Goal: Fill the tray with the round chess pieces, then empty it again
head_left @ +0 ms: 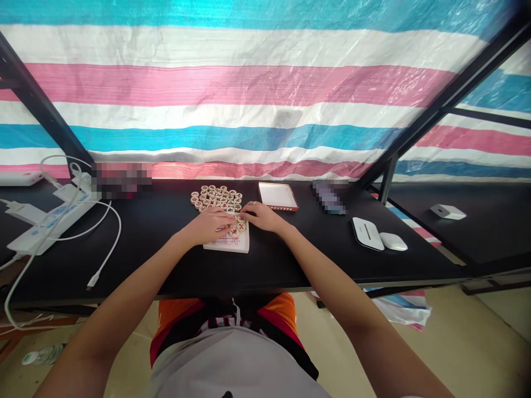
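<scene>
A shallow white box (226,246) with a pink line pattern inside sits on the desk before me. Several round Chinese chess pieces (234,232) with red characters lie at its right side. My left hand (212,224) reaches over the box from the left, thumb and fingers closed about a piece at the box's middle. From the right, my right hand (264,215) bends over the back right corner, its fingertips closed on pieces there. Just behind the box, a cluster of more pieces (211,196) lies flat on the desk, partly hidden by my fingers.
An open box lid (277,196) rests behind my right hand. Farther right are a blurred phone-like object (329,198), a white flat device (367,233) and a white mouse (393,241). A power strip (58,221) with cables occupies the left. Striped sheeting (232,83) hangs behind.
</scene>
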Demonstrator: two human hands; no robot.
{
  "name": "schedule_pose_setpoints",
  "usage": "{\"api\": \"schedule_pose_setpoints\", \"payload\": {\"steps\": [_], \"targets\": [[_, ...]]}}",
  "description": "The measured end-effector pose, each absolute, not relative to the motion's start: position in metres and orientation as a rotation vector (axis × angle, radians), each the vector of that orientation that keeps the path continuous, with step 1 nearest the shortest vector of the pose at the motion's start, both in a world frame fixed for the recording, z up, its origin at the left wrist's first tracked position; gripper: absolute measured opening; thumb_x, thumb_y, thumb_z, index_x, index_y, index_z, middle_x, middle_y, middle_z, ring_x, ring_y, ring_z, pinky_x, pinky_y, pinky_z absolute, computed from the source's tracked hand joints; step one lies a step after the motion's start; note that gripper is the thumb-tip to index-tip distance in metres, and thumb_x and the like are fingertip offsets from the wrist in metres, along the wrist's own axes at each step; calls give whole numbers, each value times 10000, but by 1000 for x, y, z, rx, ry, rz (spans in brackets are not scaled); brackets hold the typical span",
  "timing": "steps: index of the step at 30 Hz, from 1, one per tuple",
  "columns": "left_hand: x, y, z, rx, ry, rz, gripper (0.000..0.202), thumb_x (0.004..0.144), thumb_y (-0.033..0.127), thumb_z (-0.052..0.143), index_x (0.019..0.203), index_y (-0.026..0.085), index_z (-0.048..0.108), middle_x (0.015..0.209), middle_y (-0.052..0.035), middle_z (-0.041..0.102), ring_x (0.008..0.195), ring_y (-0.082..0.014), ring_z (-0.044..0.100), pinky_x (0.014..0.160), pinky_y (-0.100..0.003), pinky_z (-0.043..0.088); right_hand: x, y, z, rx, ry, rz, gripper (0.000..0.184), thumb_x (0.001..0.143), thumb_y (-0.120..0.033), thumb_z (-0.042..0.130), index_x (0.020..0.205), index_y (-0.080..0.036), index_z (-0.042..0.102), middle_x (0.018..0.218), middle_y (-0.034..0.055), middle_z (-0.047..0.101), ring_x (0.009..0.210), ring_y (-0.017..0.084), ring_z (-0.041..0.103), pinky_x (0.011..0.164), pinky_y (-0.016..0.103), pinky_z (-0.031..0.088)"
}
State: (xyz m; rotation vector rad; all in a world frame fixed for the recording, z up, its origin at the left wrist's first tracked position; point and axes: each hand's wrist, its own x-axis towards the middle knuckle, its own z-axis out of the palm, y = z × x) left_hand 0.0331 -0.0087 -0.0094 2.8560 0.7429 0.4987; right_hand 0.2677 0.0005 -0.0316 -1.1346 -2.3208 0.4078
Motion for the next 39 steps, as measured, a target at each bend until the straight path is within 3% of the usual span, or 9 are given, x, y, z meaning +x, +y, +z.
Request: {"api": "schedule_pose_setpoints", "payload": {"steps": [12, 22, 26, 32, 39], "targets": [[30, -7, -15, 2885, 786, 473, 252, 912, 328, 502, 1018, 244, 714, 1100, -20, 656, 1044, -201, 533, 963, -348, 384, 267, 2, -33, -1124, -2312, 391, 259, 935, -286, 480, 917, -170, 710, 906, 70, 670, 863, 185, 596, 842, 318, 465], [29, -9, -9, 2840, 908, 387, 242, 858, 334, 525, 979, 185, 671, 938, -55, 615, 955, -219, 549, 876, -340, 419, 266, 2, -32, -1137, -2309, 392, 269, 939, -292, 475, 904, -168, 711, 905, 74, 671, 865, 188, 601, 841, 319, 466], [25, -9, -6, 2883, 976, 368, 276, 839, 363, 528, 1022, 198, 652, 964, -54, 651, 988, -241, 552, 913, -377, 378, 267, 3, -35, -1129, -2319, 382, 269, 941, -305, 474, 938, -171, 708, 934, 76, 673, 871, 187, 602, 843, 323, 465], [16, -3, -4, 2829, 1025, 285, 264, 781, 406, 577, 935, 216, 676, 894, -33, 691, 939, -235, 585, 909, -384, 361, 268, 5, -37, -1136, -2315, 376, 268, 939, -308, 476, 950, -172, 708, 952, 77, 675, 885, 189, 604, 849, 328, 467], [17, -1, -3, 2804, 919, 404, 220, 835, 330, 525, 954, 200, 657, 959, -44, 667, 945, -212, 588, 889, -340, 414, 267, 2, -33, -1140, -2315, 381, 270, 939, -309, 474, 932, -175, 708, 940, 76, 676, 875, 189, 604, 840, 327, 470]]}}
